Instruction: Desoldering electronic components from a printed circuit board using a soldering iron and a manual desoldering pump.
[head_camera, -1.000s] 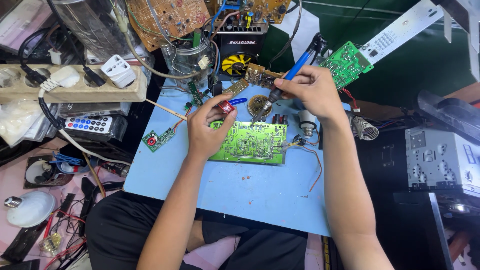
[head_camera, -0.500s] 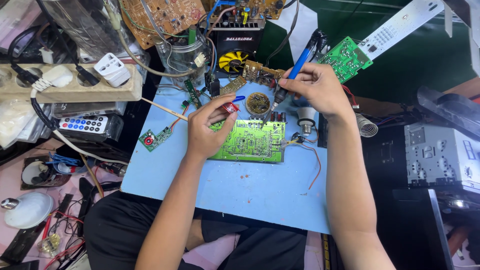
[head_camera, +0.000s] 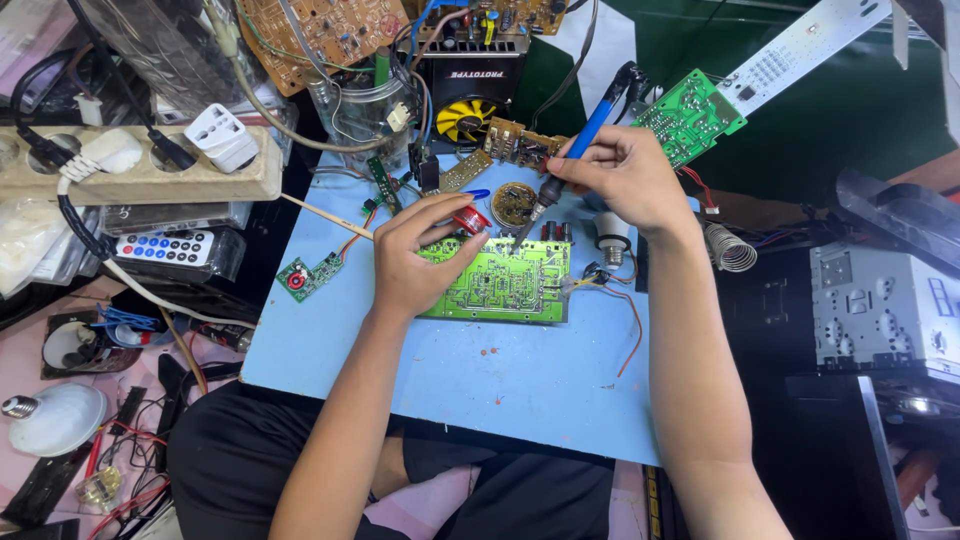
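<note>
Right fingers: the right hand (head_camera: 622, 178) pinches a blue-handled soldering iron (head_camera: 570, 165), tip down on the board's top edge.
Left fingers: the left hand (head_camera: 420, 258) curls on the board's left end, pinching a small red spool (head_camera: 468, 220).
Board: green circuit board (head_camera: 505, 282) lies flat on the blue tabletop (head_camera: 520, 380).
Around: round tin (head_camera: 514, 203) just beyond; small green board (head_camera: 308, 275) to the left; power strip (head_camera: 140, 172), remote control (head_camera: 160, 248) further left.
Arms: both forearms reach up from below.

An electronics repair workshop – bare circuit boards (head_camera: 330, 25) piled at the back, a power strip (head_camera: 140, 175) with adapters, a remote control (head_camera: 165, 247), loose wires, a blue work mat (head_camera: 480, 380) and a soldering iron (head_camera: 570, 160) in use – clutter on every side
</note>
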